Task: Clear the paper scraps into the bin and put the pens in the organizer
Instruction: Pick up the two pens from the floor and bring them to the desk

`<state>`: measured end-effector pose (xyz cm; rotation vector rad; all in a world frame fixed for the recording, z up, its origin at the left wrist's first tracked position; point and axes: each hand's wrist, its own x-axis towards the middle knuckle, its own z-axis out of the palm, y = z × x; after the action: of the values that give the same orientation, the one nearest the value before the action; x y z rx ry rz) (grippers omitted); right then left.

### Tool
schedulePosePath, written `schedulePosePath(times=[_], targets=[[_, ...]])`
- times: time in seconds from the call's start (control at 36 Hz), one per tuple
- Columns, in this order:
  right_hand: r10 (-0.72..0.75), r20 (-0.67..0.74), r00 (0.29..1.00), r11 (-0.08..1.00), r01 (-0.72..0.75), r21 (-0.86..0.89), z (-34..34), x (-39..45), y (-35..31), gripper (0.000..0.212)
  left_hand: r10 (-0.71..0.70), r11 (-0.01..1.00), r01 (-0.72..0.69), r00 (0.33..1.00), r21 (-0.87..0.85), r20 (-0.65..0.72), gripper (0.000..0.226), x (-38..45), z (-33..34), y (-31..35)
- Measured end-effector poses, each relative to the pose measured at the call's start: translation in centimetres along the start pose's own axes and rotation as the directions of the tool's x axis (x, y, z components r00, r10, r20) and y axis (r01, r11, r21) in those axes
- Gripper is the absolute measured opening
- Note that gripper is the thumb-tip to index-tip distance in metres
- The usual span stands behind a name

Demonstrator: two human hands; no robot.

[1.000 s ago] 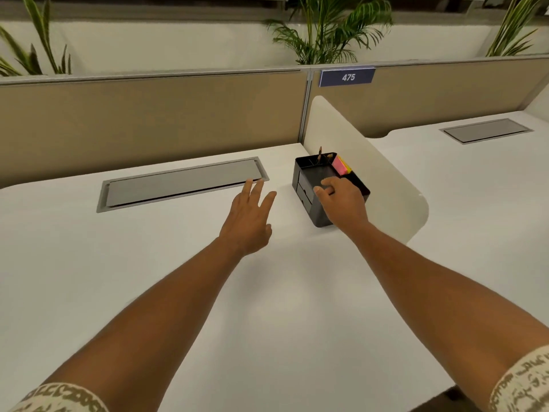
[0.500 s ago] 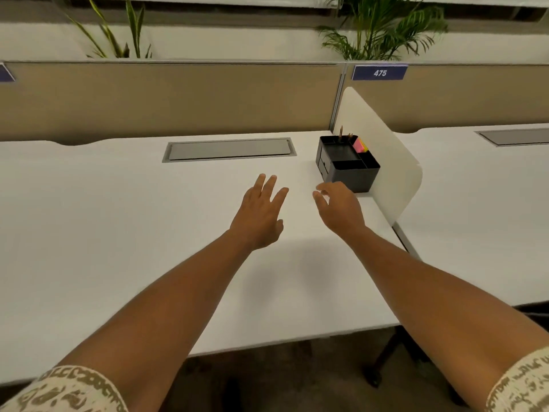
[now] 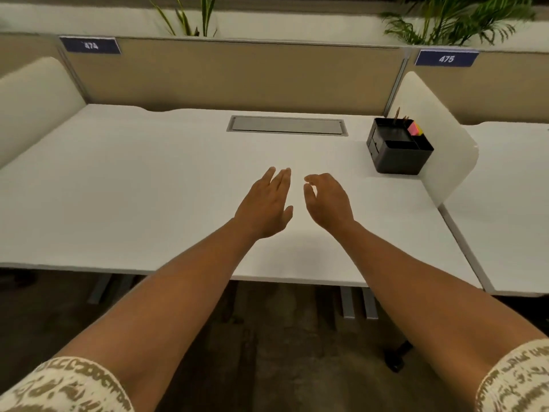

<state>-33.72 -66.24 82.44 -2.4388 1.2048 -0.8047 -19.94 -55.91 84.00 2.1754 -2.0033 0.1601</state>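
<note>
A black desk organizer [image 3: 398,157] stands at the back right of the white desk [image 3: 148,188], against a white side divider. Pen tips [image 3: 398,114] stick up from its rear compartment, and pink and yellow sticky notes [image 3: 415,128] sit in a right compartment. My left hand [image 3: 266,205] hovers over the desk's middle, fingers straight and holding nothing. Just to its right, my right hand [image 3: 328,202] has loosely curled fingers and is empty too. Both hands are well left of and nearer than the organizer. No paper scraps or bin are in view.
A grey cable hatch [image 3: 286,125] is set into the desk's back. Beige partitions with labels 474 [image 3: 90,45] and 475 [image 3: 446,58] run behind it, with plants above. White dividers [image 3: 439,150] flank both sides. Desk legs and a chair base show below.
My right hand has let go of the organizer and drawn back toward the desk's middle beside my left hand. The view has pulled back and swung left, showing the whole desk and floor.
</note>
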Motion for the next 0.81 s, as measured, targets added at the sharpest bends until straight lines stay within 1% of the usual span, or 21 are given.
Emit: schedulePosePath(times=[0.14,0.25,0.53,0.58,0.69,0.81], targets=[[-0.044,0.051,0.998,0.998,0.042,0.036,3.0,-2.0,-5.2,0.034,-0.095,0.996,0.095,0.996,-0.001,-0.003,0.073,-4.9,-0.5,-3.6],[-0.073,0.084,0.994,0.996,0.068,0.059,5.5,-3.9,-9.6,0.035,-0.140,0.990,0.140,0.990,-0.003,-0.005,0.072,-9.0,-1.0,-6.8],[-0.108,0.126,0.986,0.991,0.097,0.097,11.0,-10.4,-20.0,0.035,-0.223,0.971,0.222,0.975,-0.086,0.000,0.070,-20.6,-2.0,-14.2],[-0.119,0.120,0.986,0.988,0.105,0.116,12.0,-11.6,-21.7,0.034,-0.237,0.963,0.233,0.971,-0.136,-0.016,0.066,-22.6,-2.0,-15.5],[-0.128,0.092,0.987,0.975,0.109,0.192,14.2,-14.2,-24.7,0.033,-0.269,0.917,0.252,0.963,-0.310,-0.012,0.048,-26.3,-1.7,-17.7],[-0.172,0.124,0.977,0.970,0.147,0.191,17.1,-17.0,-27.0,0.031,-0.299,0.897,0.280,0.954,-0.343,-0.003,0.035,-29.7,-0.7,-19.2]])
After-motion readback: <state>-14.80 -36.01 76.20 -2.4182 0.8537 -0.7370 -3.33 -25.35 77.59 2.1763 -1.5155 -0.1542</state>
